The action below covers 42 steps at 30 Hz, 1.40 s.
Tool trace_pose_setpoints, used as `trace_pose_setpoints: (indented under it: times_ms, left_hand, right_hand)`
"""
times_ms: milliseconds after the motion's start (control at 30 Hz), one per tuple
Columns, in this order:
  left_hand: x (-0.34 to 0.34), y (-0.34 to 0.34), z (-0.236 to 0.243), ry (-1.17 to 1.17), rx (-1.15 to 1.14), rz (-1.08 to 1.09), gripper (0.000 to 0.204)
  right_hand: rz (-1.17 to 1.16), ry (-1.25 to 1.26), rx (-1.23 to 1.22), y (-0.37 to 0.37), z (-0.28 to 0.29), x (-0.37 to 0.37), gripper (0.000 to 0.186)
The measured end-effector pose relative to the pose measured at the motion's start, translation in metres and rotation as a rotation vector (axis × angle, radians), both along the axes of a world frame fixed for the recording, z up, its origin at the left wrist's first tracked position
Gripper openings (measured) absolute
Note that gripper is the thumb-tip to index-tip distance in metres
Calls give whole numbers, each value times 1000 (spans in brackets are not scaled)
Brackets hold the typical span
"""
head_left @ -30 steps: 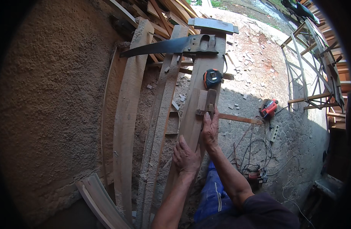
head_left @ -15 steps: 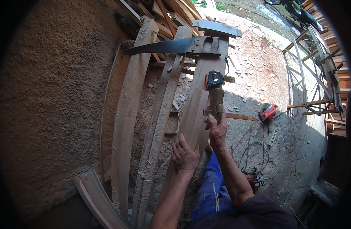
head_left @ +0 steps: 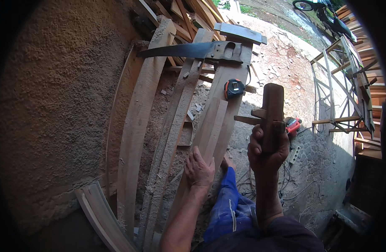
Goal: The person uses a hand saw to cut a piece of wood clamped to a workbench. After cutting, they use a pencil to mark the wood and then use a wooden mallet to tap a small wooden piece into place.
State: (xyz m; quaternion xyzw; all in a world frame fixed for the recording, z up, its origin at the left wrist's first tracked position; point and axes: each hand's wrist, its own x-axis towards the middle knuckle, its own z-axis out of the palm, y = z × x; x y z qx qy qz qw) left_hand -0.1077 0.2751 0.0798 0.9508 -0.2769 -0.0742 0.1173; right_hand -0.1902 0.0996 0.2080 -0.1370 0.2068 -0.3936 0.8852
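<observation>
While the left hand [head_left: 199,170] lies over a narrow, smooth wooden strip [head_left: 214,126] in the head view, fingers extended and thumb set apart, the right hand [head_left: 269,151] is curled firmly around a dark wooden block tool [head_left: 273,101]. That block is held up, roughly upright, right of the strip; its top corners are rounded, and two slim wooden pieces jut from its left side, the longer one tapering. The strip, straight-edged and square-ended, rests along a wide, flat-grained board [head_left: 222,77]. Beyond its far end sit a rounded black-and-orange tape measure [head_left: 234,88] and a handsaw [head_left: 197,50], whose worn wooden handle lies on the board and whose toothed steel blade reaches left across a dusty middle plank [head_left: 172,126] to a pale, broad plank [head_left: 138,109].

The board's right edge drops off toward the rough, cracked floor [head_left: 315,180], leaving open air around the raised block on that side. Narrow gaps part the planks, with wood chips showing between them. Farther left, a coarse, grainy wall [head_left: 67,105] bounds the space; a red power tool [head_left: 292,125] sits on the floor, partly behind the right hand.
</observation>
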Motion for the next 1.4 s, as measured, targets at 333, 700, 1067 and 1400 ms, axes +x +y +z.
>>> trace_pose_setpoints:
  times_ms: [333, 700, 1067, 1400]
  left_hand:
    - [-1, -1, 3, -22, 41, 1, 86]
    - [1, 1, 1, -46, 11, -7, 85]
    - [1, 0, 1, -32, 5, -7, 86]
    - [1, 1, 1, -43, 4, -12, 86]
  right_hand:
    - [62, 46, 82, 0, -11, 15, 46]
    - [67, 72, 35, 0, -12, 22, 43]
    - [85, 79, 66, -5, -9, 27, 43]
    - [31, -69, 83, 3, 15, 22, 45]
